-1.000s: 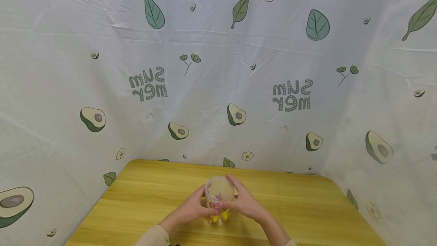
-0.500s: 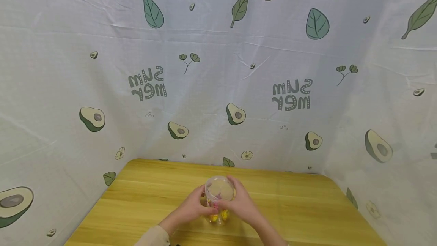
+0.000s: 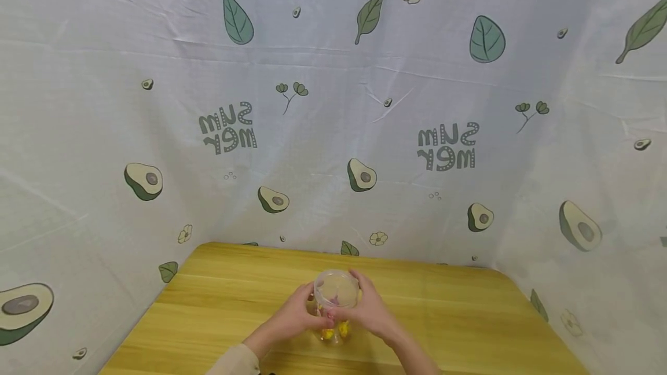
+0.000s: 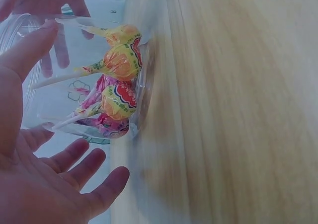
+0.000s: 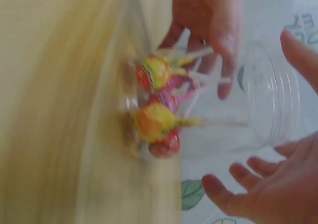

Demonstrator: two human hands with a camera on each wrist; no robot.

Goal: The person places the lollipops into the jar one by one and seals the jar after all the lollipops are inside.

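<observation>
A clear plastic jar [image 5: 221, 139] stands upright on the wooden table, with several wrapped lollipops [image 4: 119, 62] inside, heads down and white sticks up. Their wrappers are yellow-orange and pink. A round clear lid [image 3: 336, 289] tops the jar. My left hand [image 3: 297, 314] holds the jar's side, thumb toward me; in the left wrist view its other fingers spread around the far side. My right hand [image 3: 372, 312] grips around the lid from the right, thumb in front and fingers behind. Both palms stay off the jar wall.
The yellow wood-grain table [image 3: 448, 317] extends on both sides of the jar. A pale cloth curtain [image 3: 323, 132] printed with avocados and leaves hangs behind and at both sides. A small dark object [image 3: 271, 373] shows at the bottom edge.
The right hand has shifted slightly around the lid, its forearm moving a little to the left. The left hand and jar stay nearly where they were.
</observation>
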